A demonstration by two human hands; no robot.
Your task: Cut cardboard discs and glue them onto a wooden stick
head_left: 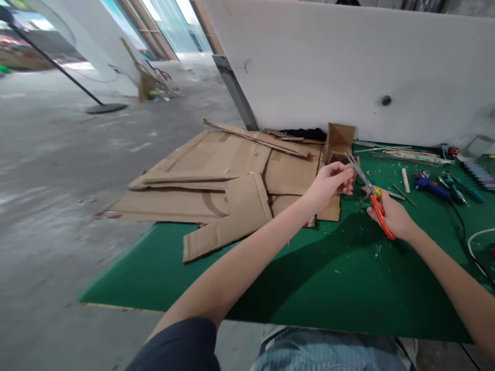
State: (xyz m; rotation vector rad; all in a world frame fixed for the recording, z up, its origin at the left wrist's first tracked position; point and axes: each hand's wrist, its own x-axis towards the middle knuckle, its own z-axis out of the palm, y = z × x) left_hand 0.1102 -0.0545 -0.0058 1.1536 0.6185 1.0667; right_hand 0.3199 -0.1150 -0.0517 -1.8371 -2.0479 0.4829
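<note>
My right hand (394, 214) is closed around the orange-red handles of a pair of scissors (381, 216). The blades point up and to the left, and their tips reach my left hand (333, 181). The fingers of that hand are pinched near the blades on a small tan piece (350, 167), too small to make out clearly. Just behind the left hand stands an open cardboard box (341, 135). A small yellow object (378, 193) shows beside the scissors' pivot, partly hidden by the right hand.
Flat cardboard pieces (247, 201) cover the left of the green table (309, 288). A blue glue gun (433, 186), pliers (454, 188) and a wooden stick (405, 180) lie to the right. Thin strips (413, 155) lie along the white board (348, 72) at the back.
</note>
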